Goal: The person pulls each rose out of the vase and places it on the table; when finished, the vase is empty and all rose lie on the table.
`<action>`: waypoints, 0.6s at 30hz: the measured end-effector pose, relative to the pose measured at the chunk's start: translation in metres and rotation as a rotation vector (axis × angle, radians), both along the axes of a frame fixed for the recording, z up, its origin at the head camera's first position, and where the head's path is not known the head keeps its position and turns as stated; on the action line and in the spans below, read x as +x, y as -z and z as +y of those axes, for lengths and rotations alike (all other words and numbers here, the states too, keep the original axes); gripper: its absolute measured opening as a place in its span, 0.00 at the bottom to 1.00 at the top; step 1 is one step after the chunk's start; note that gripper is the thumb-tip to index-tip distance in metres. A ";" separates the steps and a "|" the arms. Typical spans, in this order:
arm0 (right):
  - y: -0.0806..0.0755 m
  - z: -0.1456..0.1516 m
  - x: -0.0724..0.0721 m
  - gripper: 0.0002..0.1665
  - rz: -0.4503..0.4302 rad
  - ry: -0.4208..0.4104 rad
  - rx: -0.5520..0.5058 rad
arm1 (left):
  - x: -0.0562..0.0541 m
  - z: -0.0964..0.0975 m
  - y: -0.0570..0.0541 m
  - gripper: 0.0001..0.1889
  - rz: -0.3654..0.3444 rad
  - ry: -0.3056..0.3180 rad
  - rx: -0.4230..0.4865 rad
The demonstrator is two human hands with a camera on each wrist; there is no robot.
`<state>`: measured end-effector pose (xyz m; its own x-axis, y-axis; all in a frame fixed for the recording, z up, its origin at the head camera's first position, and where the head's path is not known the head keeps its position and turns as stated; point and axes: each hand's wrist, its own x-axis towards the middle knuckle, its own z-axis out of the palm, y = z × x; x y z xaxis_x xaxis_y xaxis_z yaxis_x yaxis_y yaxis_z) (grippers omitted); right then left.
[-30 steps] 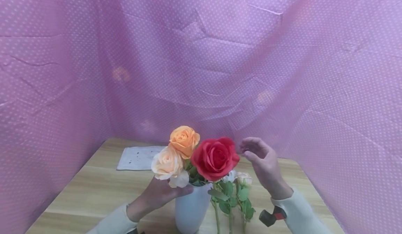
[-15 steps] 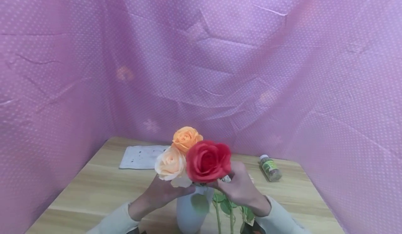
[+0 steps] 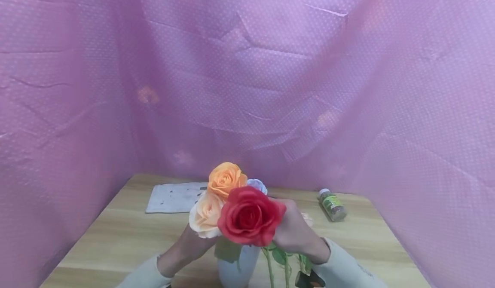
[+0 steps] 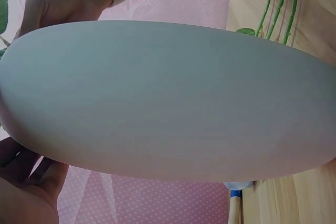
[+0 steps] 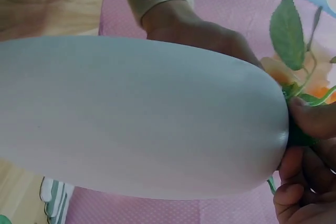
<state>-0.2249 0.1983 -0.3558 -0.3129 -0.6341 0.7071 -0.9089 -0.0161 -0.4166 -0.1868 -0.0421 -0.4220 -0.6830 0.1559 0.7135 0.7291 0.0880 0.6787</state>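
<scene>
A tall pale vase (image 3: pixel 236 273) stands before me, filling much of both wrist views. Out of its mouth rise a red rose (image 3: pixel 250 217), an orange rose (image 3: pixel 226 179), a peach rose (image 3: pixel 206 216) and a small bluish flower (image 3: pixel 257 185). My left hand (image 3: pixel 191 246) grips the vase near its rim; its curled fingers (image 4: pixel 48 178) show at the neck. My right hand (image 3: pixel 294 228) is behind the red rose, partly hidden by it. In the right wrist view its thumb (image 5: pixel 317 119) and curled fingers pinch green stem and leaves right at the vase's mouth.
Several leafy flower stems (image 3: pixel 287 266) lie right of the vase. A small bottle (image 3: pixel 332 205) with a green label lies at the back right of the wooden table (image 3: pixel 116 236). A whitish cloth (image 3: pixel 174 197) lies at the back left. Pink dotted fabric (image 3: pixel 247 86) hangs around the table.
My right hand came in from the right to the red rose's base. The red rose has shifted left and lower; the bluish flower now shows behind it. My left hand stayed at the vase.
</scene>
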 end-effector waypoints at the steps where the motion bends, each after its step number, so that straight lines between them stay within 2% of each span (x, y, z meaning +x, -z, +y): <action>1: -0.002 -0.001 0.000 0.22 0.011 -0.011 -0.003 | -0.001 -0.001 -0.001 0.34 0.023 0.015 0.010; 3: -0.005 -0.005 0.000 0.23 0.066 -0.041 0.002 | -0.002 -0.003 -0.002 0.39 0.059 0.018 0.000; 5: -0.009 -0.008 0.000 0.24 0.132 -0.067 -0.001 | -0.004 -0.004 -0.006 0.42 0.075 0.064 0.008; 7: -0.010 -0.010 0.001 0.25 0.185 -0.106 -0.012 | -0.002 -0.004 -0.008 0.43 0.089 0.075 0.019; 9: -0.009 -0.011 0.003 0.28 0.188 -0.125 -0.049 | -0.001 -0.004 -0.008 0.44 0.097 0.090 0.022; 12: -0.006 -0.012 0.004 0.26 0.217 -0.107 -0.135 | 0.001 -0.002 -0.009 0.42 0.076 0.096 0.025; 16: -0.005 -0.010 0.006 0.23 0.212 -0.057 -0.257 | 0.003 0.000 -0.009 0.40 0.097 0.025 -0.021; 18: -0.006 -0.008 0.005 0.25 0.176 -0.064 -0.313 | 0.004 0.001 -0.008 0.40 0.135 -0.015 -0.042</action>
<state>-0.2196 0.1904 -0.3497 -0.1358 -0.3927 0.9096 -0.9593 -0.1775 -0.2198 -0.1825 -0.0412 -0.4139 -0.5840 0.1775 0.7921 0.8118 0.1260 0.5703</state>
